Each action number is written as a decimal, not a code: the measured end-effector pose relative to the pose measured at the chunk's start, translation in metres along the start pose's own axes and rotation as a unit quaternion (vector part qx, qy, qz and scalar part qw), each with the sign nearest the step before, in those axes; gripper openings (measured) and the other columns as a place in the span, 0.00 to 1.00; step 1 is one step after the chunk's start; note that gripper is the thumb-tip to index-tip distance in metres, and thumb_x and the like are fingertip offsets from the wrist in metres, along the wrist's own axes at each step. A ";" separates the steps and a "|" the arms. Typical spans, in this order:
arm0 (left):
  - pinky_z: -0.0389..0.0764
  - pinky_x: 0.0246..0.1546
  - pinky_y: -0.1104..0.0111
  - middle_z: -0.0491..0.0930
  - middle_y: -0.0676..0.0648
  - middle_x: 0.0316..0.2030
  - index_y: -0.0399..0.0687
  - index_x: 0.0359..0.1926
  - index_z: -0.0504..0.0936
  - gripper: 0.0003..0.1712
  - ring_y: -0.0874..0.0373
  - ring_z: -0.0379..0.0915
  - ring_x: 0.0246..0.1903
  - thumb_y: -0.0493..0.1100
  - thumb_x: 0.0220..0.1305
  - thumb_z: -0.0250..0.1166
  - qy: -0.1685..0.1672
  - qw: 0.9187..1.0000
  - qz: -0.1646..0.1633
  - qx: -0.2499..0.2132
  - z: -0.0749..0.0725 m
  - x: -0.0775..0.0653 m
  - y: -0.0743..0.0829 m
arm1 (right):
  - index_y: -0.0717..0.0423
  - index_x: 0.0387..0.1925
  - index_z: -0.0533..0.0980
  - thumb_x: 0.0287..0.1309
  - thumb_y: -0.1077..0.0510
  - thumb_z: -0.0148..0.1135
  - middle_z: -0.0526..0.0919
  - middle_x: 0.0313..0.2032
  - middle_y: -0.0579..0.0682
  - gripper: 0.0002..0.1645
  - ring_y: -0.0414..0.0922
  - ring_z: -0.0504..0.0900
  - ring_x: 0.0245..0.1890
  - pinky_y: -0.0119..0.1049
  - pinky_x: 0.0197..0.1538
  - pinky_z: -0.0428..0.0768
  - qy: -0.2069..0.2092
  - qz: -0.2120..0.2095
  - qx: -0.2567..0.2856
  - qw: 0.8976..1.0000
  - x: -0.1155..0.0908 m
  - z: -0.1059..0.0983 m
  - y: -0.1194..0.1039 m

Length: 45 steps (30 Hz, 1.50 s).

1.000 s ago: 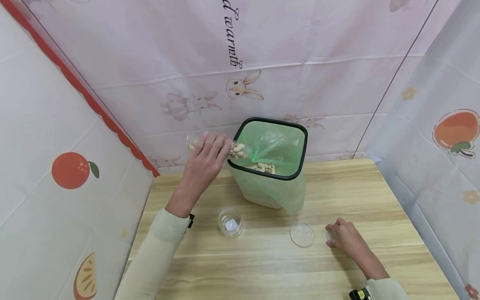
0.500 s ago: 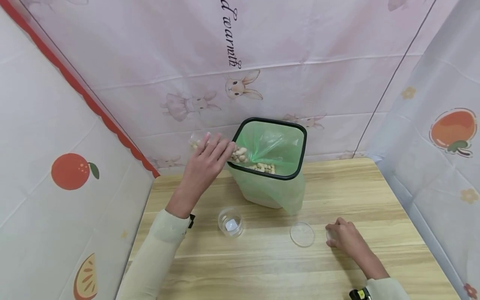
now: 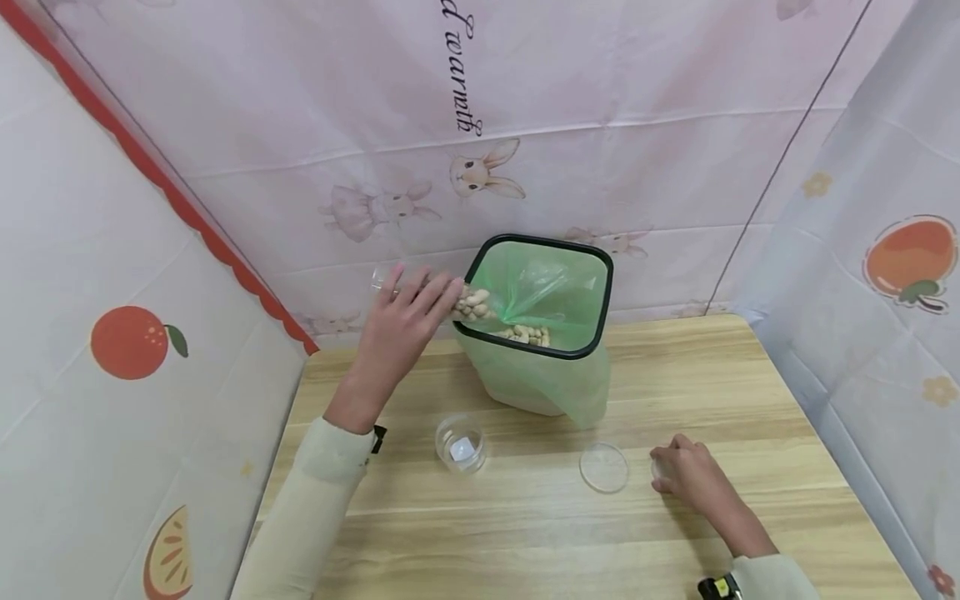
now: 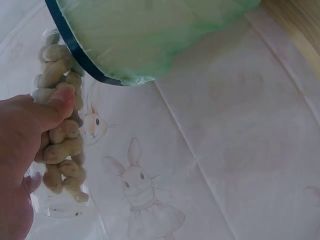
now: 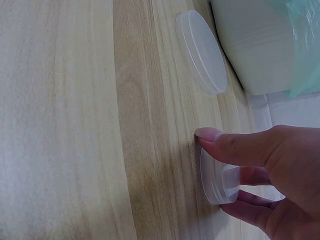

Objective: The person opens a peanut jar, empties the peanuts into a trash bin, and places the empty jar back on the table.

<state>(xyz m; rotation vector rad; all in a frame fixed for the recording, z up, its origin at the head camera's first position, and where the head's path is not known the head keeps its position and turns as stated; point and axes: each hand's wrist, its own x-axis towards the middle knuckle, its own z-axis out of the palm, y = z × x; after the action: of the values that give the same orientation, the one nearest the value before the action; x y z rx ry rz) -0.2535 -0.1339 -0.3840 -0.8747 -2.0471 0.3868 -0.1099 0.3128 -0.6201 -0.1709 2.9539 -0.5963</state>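
My left hand (image 3: 401, 325) grips a clear plastic jar of peanuts (image 4: 62, 145), tipped on its side with its mouth over the left rim of a bin. Peanuts lie along the jar and gather near its mouth. The bin (image 3: 525, 392) has a black rim and a green bag liner (image 3: 570, 292), and more peanuts (image 3: 528, 335) lie inside it. Over the table's right side, my right hand (image 3: 693, 479) pinches a clear round lid (image 5: 217, 177) at its edge between thumb and fingers. A second clear lid (image 3: 603, 467) lies flat just left of it.
An uncapped clear jar (image 3: 461, 444) with a small white piece in it stands on the wooden table (image 3: 540, 533), in front of the bin. Printed curtains (image 3: 615, 167) close in the table behind and at both sides.
The left hand rocks the jar slightly, shifting right and then back left; the peanuts near its mouth move a little. The right hand and lids keep their places.
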 end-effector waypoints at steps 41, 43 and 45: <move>0.72 0.72 0.49 0.84 0.51 0.59 0.53 0.62 0.83 0.24 0.48 0.77 0.61 0.29 0.74 0.58 0.013 0.996 -0.051 -0.066 -0.007 0.000 -0.003 | 0.57 0.50 0.87 0.45 0.53 0.83 0.80 0.40 0.53 0.28 0.49 0.77 0.36 0.48 0.39 0.84 -0.004 0.008 0.003 1.000 -0.002 -0.003 -0.003; 0.73 0.71 0.49 0.84 0.51 0.59 0.53 0.63 0.83 0.23 0.48 0.77 0.61 0.29 0.74 0.57 0.010 0.996 -0.050 -0.067 -0.007 0.000 -0.003 | 0.57 0.50 0.87 0.46 0.53 0.83 0.81 0.40 0.54 0.28 0.50 0.77 0.36 0.48 0.39 0.84 -0.005 0.007 0.002 1.000 -0.002 -0.004 -0.004; 0.73 0.71 0.50 0.84 0.51 0.60 0.53 0.63 0.83 0.23 0.49 0.77 0.62 0.29 0.75 0.57 0.005 0.996 -0.050 -0.067 -0.007 0.000 -0.003 | 0.57 0.50 0.87 0.45 0.53 0.83 0.80 0.40 0.54 0.28 0.49 0.76 0.36 0.47 0.38 0.83 -0.005 0.006 0.000 1.000 -0.002 -0.003 -0.004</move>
<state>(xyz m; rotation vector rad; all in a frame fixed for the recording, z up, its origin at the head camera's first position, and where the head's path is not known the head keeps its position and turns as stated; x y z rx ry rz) -0.2487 -0.1366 -0.3784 -0.8483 -2.1163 0.1917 -0.1083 0.3108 -0.6154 -0.1548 2.9439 -0.5930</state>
